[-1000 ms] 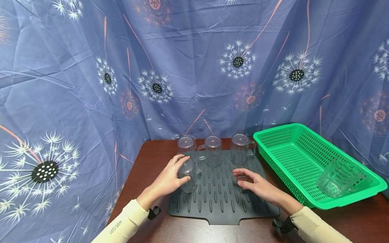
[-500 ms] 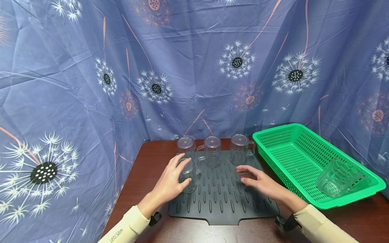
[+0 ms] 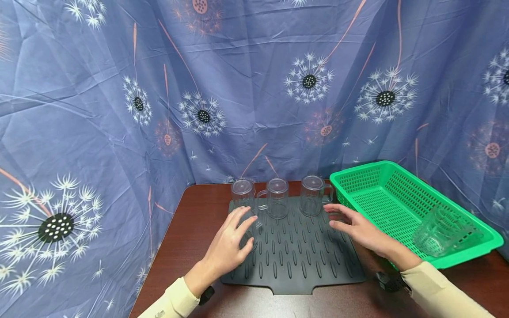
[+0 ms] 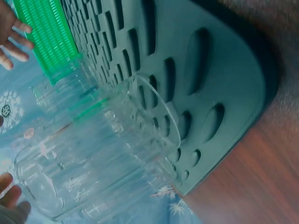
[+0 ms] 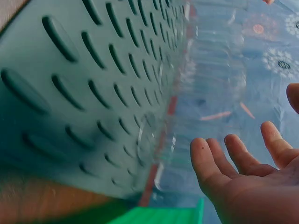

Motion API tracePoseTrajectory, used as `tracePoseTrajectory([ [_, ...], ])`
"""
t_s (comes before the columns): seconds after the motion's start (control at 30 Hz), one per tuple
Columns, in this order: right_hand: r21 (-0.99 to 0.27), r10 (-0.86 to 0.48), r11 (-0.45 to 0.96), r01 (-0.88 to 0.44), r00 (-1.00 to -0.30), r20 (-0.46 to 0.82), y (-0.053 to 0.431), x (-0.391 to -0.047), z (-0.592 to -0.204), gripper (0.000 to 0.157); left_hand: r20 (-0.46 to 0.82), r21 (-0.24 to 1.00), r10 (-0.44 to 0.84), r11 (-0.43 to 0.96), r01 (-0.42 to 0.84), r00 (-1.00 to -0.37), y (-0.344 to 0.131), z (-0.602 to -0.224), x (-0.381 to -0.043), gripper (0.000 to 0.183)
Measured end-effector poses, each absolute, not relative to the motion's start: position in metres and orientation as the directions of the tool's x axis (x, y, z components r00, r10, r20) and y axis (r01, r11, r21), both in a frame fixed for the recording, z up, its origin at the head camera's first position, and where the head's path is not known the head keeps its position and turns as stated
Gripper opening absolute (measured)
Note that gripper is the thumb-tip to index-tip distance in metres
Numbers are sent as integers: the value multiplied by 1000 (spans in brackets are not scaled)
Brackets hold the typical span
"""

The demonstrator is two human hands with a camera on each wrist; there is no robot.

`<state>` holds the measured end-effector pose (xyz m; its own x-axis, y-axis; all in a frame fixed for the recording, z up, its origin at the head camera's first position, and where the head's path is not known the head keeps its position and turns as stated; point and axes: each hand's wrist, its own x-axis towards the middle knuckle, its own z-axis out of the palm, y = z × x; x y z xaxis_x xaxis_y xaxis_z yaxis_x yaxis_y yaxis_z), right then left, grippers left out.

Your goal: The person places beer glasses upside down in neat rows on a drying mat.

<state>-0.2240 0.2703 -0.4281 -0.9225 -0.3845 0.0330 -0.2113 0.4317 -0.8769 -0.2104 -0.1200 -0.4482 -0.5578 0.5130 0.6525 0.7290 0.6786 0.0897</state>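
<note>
Three clear glass mugs stand upside down along the back of the dark ribbed mat (image 3: 294, 265): a left mug (image 3: 242, 190), a middle mug (image 3: 278, 198) and a right mug (image 3: 312, 196). A front-left mug (image 4: 88, 158), also upside down, is mostly hidden behind my left hand (image 3: 228, 247) in the head view. That hand has its fingers spread and loosely bent just in front of this mug, holding nothing. My right hand (image 3: 359, 227), fingers relaxed and nothing in them, hovers over the mat's right side, close to the right mug.
A green perforated basket (image 3: 377, 212) stands to the right of the mat, with clear glassware (image 3: 441, 232) lying tilted at its near end. Under everything is a dark brown table (image 3: 179, 234). A blue dandelion-print curtain (image 3: 254, 88) hangs close behind and at the sides.
My left hand has drawn back slightly toward me and to the right, beside the front-left mug. My right hand has shifted right, toward the basket. The mugs stay where they were.
</note>
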Motion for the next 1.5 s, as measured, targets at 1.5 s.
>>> tracePoseTrajectory([
  [1.5,-653,-238,698,-295,-955,178,365,-223,-373,53,380,93,735,575,813,-562,-81,-479,-191,52],
])
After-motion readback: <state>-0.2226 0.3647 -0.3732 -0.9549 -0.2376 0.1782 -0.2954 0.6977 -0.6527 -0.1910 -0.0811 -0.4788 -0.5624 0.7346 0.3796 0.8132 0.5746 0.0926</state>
